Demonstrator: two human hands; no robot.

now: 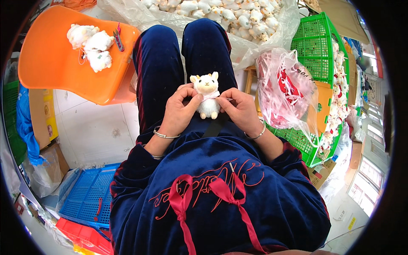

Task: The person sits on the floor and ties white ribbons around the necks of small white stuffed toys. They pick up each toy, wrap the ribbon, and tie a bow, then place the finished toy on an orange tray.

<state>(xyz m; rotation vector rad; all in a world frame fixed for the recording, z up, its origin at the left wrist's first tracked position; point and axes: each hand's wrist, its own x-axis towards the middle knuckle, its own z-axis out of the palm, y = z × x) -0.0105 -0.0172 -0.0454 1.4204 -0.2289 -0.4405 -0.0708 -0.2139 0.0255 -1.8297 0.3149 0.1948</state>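
A small white plush goat (207, 108) with little yellow horns sits upright in my lap, facing up. Around its neck lies a pale pink ribbon (211, 95). My left hand (182, 107) is closed at the toy's left side, thumb and forefinger pinching at the ribbon. On the other side my right hand (240, 109) pinches the ribbon's right part between thumb and fingertips. Exactly how much ribbon sits in each pinch is hidden by the fingers.
Several white plush toys (97, 43) and a pair of snips (118, 39) lie on an orange chair (46, 55) at left. Ahead is a large plastic bag (131, 17) of plush toys. To the right, a bag of pink ribbons (285, 87) stands by green crates (312, 46).
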